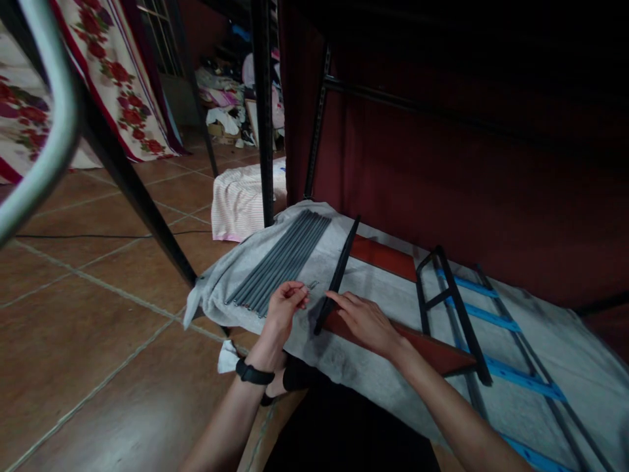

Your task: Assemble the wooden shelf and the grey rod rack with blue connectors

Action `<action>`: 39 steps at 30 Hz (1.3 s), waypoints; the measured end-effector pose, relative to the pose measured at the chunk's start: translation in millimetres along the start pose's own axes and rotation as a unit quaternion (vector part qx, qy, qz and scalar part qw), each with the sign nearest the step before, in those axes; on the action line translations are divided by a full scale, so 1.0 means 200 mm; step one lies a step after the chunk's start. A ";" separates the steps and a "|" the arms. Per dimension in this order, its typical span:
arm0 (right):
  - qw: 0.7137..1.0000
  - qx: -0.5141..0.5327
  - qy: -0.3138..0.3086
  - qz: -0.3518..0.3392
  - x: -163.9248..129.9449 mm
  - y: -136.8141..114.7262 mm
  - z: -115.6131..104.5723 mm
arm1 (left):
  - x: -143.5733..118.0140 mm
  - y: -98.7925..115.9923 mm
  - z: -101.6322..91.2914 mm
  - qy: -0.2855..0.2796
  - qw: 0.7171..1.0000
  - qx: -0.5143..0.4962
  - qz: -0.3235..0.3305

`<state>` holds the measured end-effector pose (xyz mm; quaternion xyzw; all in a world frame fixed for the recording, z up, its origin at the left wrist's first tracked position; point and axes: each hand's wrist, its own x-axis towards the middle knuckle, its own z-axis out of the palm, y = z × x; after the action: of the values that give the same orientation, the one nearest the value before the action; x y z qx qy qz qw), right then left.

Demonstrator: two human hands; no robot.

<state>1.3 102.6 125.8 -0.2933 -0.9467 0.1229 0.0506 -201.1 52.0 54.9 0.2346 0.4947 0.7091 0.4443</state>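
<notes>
My left hand (286, 305) is closed in a pinch on a small thin metal wire clip (313, 285), whose free end sticks out toward the right; its exact kind is too small to tell. My right hand (366, 320) has its fingers stretched out, with the fingertips at the near part of a black metal bar (339, 272). That bar belongs to a frame with reddish-brown panels (386, 255), lying on a grey cloth (376, 292). Left of the bar lies a row of several grey metal rods (287, 259), side by side.
A black frame end (447, 295) and blue-and-black slatted parts (523, 373) lie to the right on the cloth. Black metal posts (262, 118) rise at the back and left. A pale curved tube (69, 111) crosses the upper left. Behind is a dark red cloth (442, 183).
</notes>
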 end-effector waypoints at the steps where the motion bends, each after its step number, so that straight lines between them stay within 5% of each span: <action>1: 1.000 0.005 -0.001 0.001 0.00 0.00 0.00 | -0.02 0.01 0.03 -0.007 1.000 -0.018 -0.007; 6: 1.000 0.026 0.004 0.005 0.01 0.02 0.02 | -0.06 0.02 0.13 -0.030 0.999 -0.036 0.006; 17: 0.993 0.079 0.039 0.074 0.02 0.05 0.08 | -0.05 -0.02 0.09 -0.081 0.996 -0.009 0.024; 33: 0.995 0.067 0.065 0.039 0.00 0.05 0.09 | 0.00 0.00 0.11 -0.160 0.982 0.079 0.068; 39: 0.996 0.057 0.065 0.038 0.00 0.04 0.09 | -0.01 0.00 0.12 -0.129 0.987 0.076 0.053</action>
<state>3.1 105.7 106.5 -0.3332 -0.9210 0.1593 0.1235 -181.4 62.5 65.1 0.3835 0.4727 0.6555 0.4469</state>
